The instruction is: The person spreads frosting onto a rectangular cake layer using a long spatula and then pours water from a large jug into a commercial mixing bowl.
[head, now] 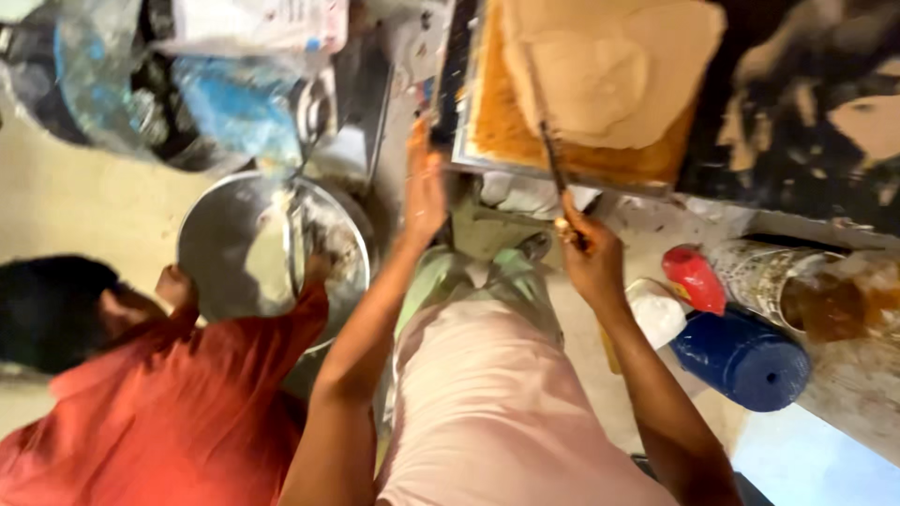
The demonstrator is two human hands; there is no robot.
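Right hand (586,245) is gripping a thin metal rod (551,161) under the flatbread (600,70), left hand (424,183) is resting open-fingered on the griddle frame (487,155), so I'd be sliding it shallow.

Steel basin (225,244) and blue drum (741,361) on floor (75,201)

1. The knife (553,169) has a thin, dark blade and a pale handle end. It is gripped at the handle by the right hand (589,251), and the blade points up and away across the front edge of the tray.
2. The tray (469,141) is a shallow, metal-rimmed rectangle, touched at its near left corner by the left hand (424,187).
3. The slab (609,75) fills the tray: tan and smooth on top, with an orange-brown cut side.
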